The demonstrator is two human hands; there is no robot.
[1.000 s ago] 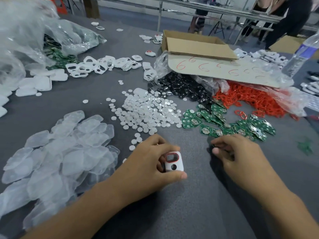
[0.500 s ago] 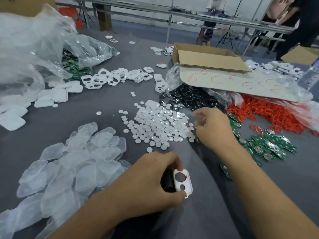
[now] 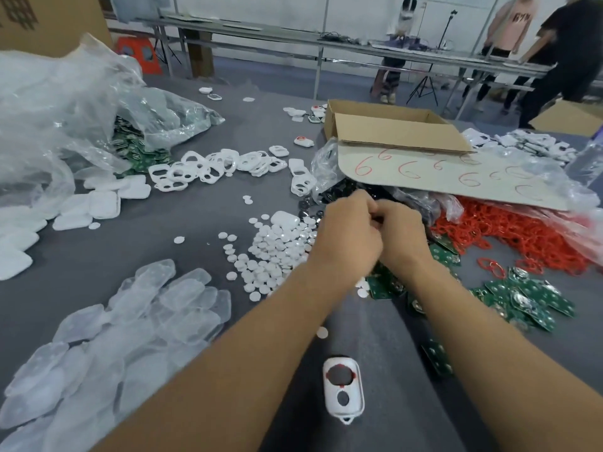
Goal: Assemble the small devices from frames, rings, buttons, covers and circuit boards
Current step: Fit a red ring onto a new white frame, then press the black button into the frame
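Note:
A white frame [image 3: 343,399] with a red ring seated in its upper hole lies alone on the grey table near me, between my forearms. My left hand [image 3: 346,236] and my right hand [image 3: 403,238] meet at the edge of the pile of black buttons [image 3: 329,194]. Their fingers are curled against each other, and a small dark piece shows between the fingertips. White round buttons [image 3: 277,249] lie just left of my hands, green circuit boards [image 3: 525,298] and red rings [image 3: 509,236] to the right. Clear covers [image 3: 130,321] are heaped at the near left.
Empty white frames [image 3: 212,168] and white shells [image 3: 98,200] lie at the left back beside a large plastic bag [image 3: 65,109]. An open cardboard box [image 3: 391,132] stands behind the piles and a clear bottle [image 3: 587,161] at the far right. People stand by distant benches.
My left hand has let go of the white frame, which now lies on the table, and has reached forward to join my right hand at the black buttons.

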